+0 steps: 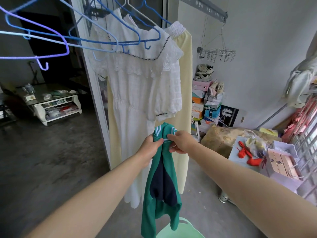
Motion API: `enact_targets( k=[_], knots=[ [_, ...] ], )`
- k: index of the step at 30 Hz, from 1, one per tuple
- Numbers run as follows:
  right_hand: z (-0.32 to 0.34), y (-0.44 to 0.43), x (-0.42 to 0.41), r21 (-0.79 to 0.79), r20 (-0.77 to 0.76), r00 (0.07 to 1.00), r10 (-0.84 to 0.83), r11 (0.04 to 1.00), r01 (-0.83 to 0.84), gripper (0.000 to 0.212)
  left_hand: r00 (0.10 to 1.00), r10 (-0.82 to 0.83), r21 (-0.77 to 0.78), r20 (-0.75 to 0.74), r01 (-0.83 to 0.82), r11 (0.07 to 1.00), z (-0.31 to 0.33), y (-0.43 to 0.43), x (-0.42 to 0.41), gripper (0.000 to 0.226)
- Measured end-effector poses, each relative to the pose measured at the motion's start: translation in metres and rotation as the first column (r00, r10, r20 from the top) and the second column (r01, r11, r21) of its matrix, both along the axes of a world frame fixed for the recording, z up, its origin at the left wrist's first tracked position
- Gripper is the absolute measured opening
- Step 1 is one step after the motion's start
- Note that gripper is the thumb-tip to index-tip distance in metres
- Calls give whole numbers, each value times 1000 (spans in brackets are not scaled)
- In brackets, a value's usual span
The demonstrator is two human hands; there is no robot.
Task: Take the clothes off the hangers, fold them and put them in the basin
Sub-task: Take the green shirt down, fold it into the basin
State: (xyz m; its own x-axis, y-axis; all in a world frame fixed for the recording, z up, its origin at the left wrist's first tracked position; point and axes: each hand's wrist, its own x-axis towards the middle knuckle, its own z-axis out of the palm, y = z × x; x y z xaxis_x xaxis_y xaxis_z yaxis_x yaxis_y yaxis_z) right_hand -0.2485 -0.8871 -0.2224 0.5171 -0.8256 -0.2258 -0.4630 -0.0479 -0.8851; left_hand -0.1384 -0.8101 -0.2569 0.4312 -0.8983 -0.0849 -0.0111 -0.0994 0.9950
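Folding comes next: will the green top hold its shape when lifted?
Probably not: the green top hangs limp below the left hand and right hand, so it is likely floppy. Grips at its top edge alone carry it, which suggests it is light. Its loose end dangles over the basin and may drag.

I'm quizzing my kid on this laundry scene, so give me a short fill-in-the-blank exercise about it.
1. The left hand and right hand grip a ____ garment with a navy panel.
2. The garment's lower end hangs directly above the pale green ____.
3. Beside the white dress hangs a pale ____ piece with an elastic waistband.
Missing words: green; basin; yellow.
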Motion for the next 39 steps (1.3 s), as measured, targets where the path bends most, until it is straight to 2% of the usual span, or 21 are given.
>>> enact_targets(
  k=[4,7,9,11,13,14,16,19,21,22,24,25,27,28,31,33,39],
  knots=[
    [3,-2,0,-148,-65,998,8,989,-17,21,997,70,-51,34,-68,996,2,2,8,21],
    [6,5,-2,-86,-5,1000,30,996,-30,18,998,40,-56,57,-37,998,2,3,5,23],
    [7,12,-2,-61,52,997,57,997,-54,19,999,-15,-74,-30,13,997,2,1,-2,23],
    [8,15,0,-94,77,994,77,993,-70,21,975,-57,-119,-213,32,992,3,1,-3,25],
    [9,16,-1,-190,54,993,107,977,-95,30,942,-104,-142,-318,61,988,3,2,4,44],
    [10,16,-2,-242,35,991,126,964,-114,37,943,-131,-131,-307,95,987,4,5,6,54],
    [13,17,-4,-291,25,983,182,942,-167,47,972,-158,-86,-173,145,986,6,9,5,62],
    [14,21,-9,-327,19,963,269,912,-248,48,995,-96,-54,39,98,994,10,13,3,63],
    [9,20,-12,-376,74,961,267,900,-221,44,997,-57,-81,43,60,995,13,15,7,65],
    [4,15,-15,-372,138,965,223,915,-158,37,998,-53,-92,15,54,994,16,17,9,63],
    [-5,3,-24,-265,267,958,101,964,-28,18,995,-58,-110,-76,49,993,25,23,13,58],
    [-9,-2,-30,-174,288,955,72,984,-22,31,990,-66,-120,-127,51,992,30,25,14,56],
    [-17,-9,-40,75,267,956,119,987,-144,74,978,-87,-130,-190,62,990,38,31,16,57],
    [-20,-9,-42,152,260,949,177,963,-221,75,976,-101,-120,-192,79,990,40,32,18,57],
    [-18,-6,-47,163,322,920,225,944,-288,25,975,-185,-38,-123,182,983,41,36,26,61],
    [-12,-4,-48,181,417,888,194,940,-290,19,970,-236,8,-60,237,972,41,40,34,65],
    [-8,1,-40,178,484,866,130,954,-243,21,941,-336,30,51,335,942,51,47,42,56]
  ],
)
